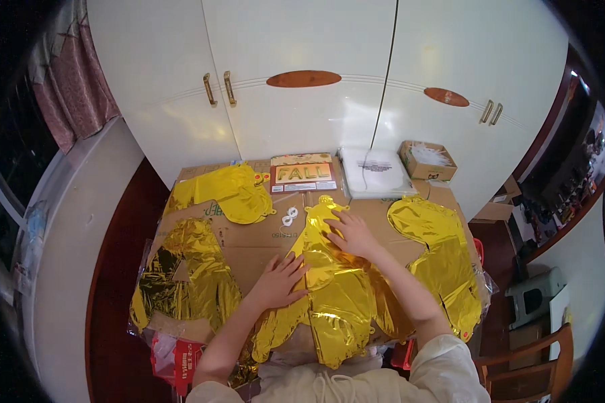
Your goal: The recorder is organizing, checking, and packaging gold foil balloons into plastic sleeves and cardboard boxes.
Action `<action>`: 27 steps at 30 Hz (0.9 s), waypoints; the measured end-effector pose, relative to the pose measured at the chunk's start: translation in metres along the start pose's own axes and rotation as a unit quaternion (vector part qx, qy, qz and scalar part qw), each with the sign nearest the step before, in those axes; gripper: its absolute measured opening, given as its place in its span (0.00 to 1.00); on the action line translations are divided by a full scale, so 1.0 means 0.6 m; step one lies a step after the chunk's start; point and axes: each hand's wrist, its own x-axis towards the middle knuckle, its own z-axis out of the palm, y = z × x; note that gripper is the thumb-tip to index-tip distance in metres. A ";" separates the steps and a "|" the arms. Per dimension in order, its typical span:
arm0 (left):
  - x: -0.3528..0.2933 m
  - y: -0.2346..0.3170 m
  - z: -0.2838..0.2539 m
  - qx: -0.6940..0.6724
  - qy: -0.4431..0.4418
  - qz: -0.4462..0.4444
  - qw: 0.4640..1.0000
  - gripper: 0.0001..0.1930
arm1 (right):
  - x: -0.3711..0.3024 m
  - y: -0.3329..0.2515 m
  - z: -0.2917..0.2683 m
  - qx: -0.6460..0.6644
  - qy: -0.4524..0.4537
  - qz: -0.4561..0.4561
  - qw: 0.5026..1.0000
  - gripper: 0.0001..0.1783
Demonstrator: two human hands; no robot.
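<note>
A flat, uninflated gold foil balloon [339, 302] lies across the near middle of the table, creased and shiny. Palm down, my left hand [280, 281] rests at its left edge with the fingers spread. Higher up on the same foil, my right hand [351, 233] lies flat, fingers apart. Neither hand grips anything. Two small white ribbon rolls [290, 216] sit just beyond my left hand. More flat gold foil lies around: a curved foil balloon [242, 195] at the far left, a foil piece [195, 262] at the left, and a foil balloon [444, 262] at the right.
Cardboard [249, 245] covers the table. Along the back stand a printed package [304, 173], a stack of clear plastic bags [376, 174] and a small cardboard box [429, 160] with white contents. White cabinets [302, 40] rise behind. A wooden chair [531, 356] stands near right.
</note>
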 end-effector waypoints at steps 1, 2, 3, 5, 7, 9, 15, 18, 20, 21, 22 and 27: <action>-0.001 -0.001 0.008 0.008 0.000 -0.002 1.000 0.35 | -0.011 -0.003 0.000 0.000 -0.025 0.012 1.000 0.25; 0.000 -0.001 0.009 0.011 0.000 -0.001 1.000 0.35 | -0.023 -0.005 0.003 -0.002 -0.022 0.016 1.000 0.25; 0.001 -0.001 0.010 0.015 0.000 -0.001 1.000 0.36 | -0.035 -0.008 0.006 -0.004 -0.020 0.021 1.000 0.26; 0.002 0.001 0.009 0.025 0.000 0.000 1.000 0.36 | -0.056 -0.015 0.010 -0.007 -0.019 0.018 1.000 0.27; 0.003 0.004 0.007 0.037 0.000 0.000 0.999 0.36 | -0.075 -0.023 0.007 -0.012 -0.021 0.005 1.000 0.28; -0.001 0.002 0.007 0.029 0.014 -0.010 0.999 0.35 | -0.094 -0.036 -0.004 -0.012 -0.034 0.001 0.999 0.29; -0.012 -0.002 0.014 0.023 0.025 -0.017 0.999 0.35 | -0.155 -0.043 -0.038 -0.009 -0.063 0.037 0.997 0.32; -0.024 0.001 0.019 0.022 0.048 -0.017 0.998 0.34 | -0.185 -0.043 -0.057 0.004 -0.081 0.044 0.996 0.34; -0.029 0.006 0.016 0.018 0.069 -0.016 0.997 0.33 | -0.200 -0.045 -0.057 0.000 -0.084 0.034 0.996 0.34; -0.030 0.009 0.013 0.016 0.080 -0.013 0.997 0.32 | -0.206 -0.047 -0.055 -0.013 -0.081 0.025 0.996 0.35; -0.032 0.012 0.010 0.014 0.092 -0.010 0.996 0.31 | -0.209 -0.047 -0.054 -0.026 -0.077 0.015 0.997 0.35; -0.041 0.028 -0.010 -0.055 0.099 -0.087 0.990 0.32 | -0.210 -0.051 -0.041 -0.035 -0.067 0.040 0.996 0.36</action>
